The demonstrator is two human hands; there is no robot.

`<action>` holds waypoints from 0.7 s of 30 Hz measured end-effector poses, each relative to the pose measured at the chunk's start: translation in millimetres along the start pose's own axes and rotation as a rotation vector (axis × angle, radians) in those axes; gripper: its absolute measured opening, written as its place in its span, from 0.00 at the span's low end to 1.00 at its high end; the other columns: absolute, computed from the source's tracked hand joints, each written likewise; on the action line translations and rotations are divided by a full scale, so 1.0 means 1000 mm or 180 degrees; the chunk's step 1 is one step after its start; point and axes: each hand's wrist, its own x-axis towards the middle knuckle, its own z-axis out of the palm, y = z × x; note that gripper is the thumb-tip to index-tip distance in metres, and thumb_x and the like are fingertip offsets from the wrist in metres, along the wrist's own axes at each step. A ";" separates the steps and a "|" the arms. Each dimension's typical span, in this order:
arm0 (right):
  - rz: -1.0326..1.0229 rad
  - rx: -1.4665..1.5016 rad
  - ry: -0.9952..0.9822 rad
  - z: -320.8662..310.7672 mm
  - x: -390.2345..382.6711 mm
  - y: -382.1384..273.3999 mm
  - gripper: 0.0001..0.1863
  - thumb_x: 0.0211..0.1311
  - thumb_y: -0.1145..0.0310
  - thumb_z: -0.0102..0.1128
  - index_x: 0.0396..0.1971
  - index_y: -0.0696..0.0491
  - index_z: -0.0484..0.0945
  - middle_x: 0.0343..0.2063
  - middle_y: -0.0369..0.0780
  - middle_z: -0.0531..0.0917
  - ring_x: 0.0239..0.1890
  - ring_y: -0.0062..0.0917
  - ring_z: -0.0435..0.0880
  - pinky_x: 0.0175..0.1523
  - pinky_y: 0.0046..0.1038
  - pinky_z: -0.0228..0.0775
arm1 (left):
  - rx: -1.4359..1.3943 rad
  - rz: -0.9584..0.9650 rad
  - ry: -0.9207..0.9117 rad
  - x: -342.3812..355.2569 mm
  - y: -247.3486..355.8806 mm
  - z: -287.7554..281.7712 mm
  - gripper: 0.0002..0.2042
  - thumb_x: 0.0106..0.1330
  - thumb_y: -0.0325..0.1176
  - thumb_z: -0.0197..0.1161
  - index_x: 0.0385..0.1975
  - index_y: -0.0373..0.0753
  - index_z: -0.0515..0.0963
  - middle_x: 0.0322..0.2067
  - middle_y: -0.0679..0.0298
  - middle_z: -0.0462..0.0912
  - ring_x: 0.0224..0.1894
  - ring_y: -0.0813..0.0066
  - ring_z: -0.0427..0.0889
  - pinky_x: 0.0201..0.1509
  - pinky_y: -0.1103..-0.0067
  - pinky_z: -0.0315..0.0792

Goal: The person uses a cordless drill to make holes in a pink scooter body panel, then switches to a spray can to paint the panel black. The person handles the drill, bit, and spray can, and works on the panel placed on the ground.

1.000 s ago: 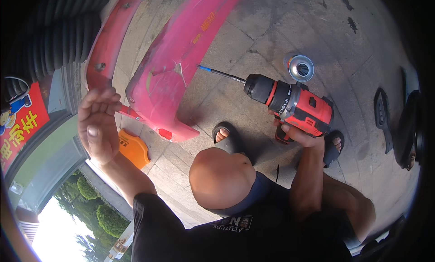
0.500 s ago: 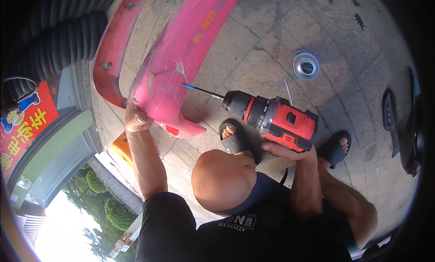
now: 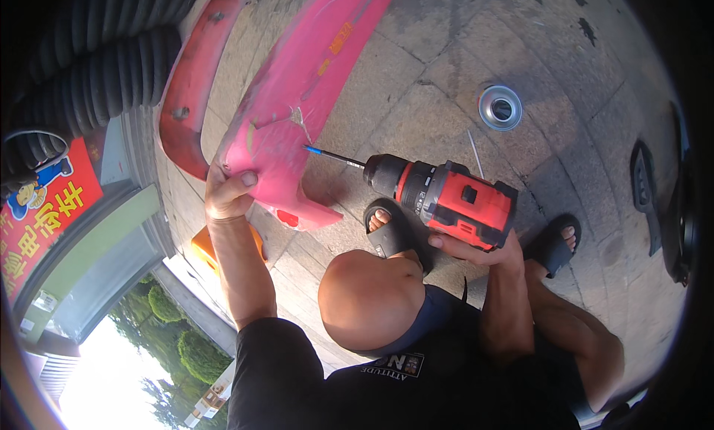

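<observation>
My left hand (image 3: 229, 194) grips the lower left corner of a scuffed, cracked pink plastic body panel (image 3: 286, 80), thumb on its face. In my right hand (image 3: 480, 250) is a red and black cordless drill (image 3: 465, 203) with a long, blue-tipped bit (image 3: 335, 155) pointing left. The bit's tip meets the panel's outline near the crack; whether it touches, I cannot tell. Below the drill are my bent leg and sandalled feet.
A second pink panel (image 3: 186, 110) lies left, near black ribbed material (image 3: 104, 58) and a red banner (image 3: 41, 214). An orange plastic piece (image 3: 208, 248) sits below. On the pavement are a metal can (image 3: 500, 108), a thin white rod (image 3: 474, 153) and, right, a black part (image 3: 641, 196).
My left hand has moved from beside the pink panel onto its corner and closed on it. The drill has moved left and slightly down, its bit now at the panel.
</observation>
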 end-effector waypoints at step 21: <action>-0.0046 0.0201 0.0125 0.003 -0.001 0.020 0.23 0.40 0.69 0.77 0.40 0.57 0.80 0.34 0.43 0.83 0.36 0.36 0.81 0.45 0.33 0.72 | -0.0225 -0.0010 0.0020 -0.013 -0.010 -0.034 0.45 0.55 0.32 0.73 0.72 0.35 0.52 0.67 0.53 0.65 0.69 0.52 0.64 0.72 0.55 0.58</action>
